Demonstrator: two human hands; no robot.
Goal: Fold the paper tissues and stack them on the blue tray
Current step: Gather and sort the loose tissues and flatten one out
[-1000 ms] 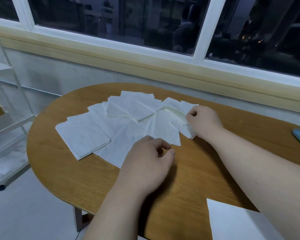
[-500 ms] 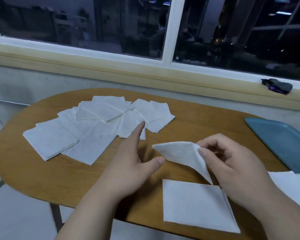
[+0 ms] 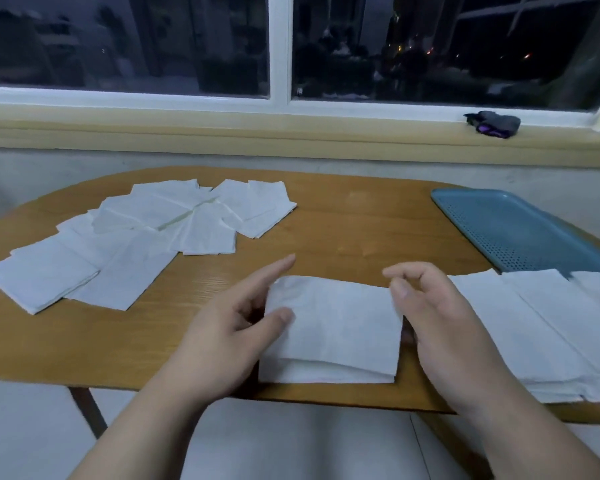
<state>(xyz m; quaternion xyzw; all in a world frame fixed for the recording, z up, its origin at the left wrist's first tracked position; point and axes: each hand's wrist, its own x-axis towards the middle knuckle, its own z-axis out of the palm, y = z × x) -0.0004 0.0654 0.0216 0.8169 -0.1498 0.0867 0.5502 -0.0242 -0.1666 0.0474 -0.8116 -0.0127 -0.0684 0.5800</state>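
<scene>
- As one tissue (image 3: 333, 327) lies flat at the middle of the near edge of the table (image 3: 343, 220), with a doubled layer showing along its near side, the step in hand is judged to be its folding.
- The left hand (image 3: 236, 327) has its fingers straight and its thumb pressed on the tissue's left edge.
- The right hand (image 3: 440, 317) is at the tissue's right edge with its fingers loosely curled. Whether they nip the paper cannot be told.
- The blue tray (image 3: 516, 230) is at the far right edge of the table, and no tissue shows on its visible part.
- A spread of tissues (image 3: 146, 244) overlaps across the far left of the table.
- Further white sheets (image 3: 541, 327) lie at the near right edge, reaching the tray's near side.
- Judgement: the task is at an early stage, with no stacking done and most of the folding left.
</scene>
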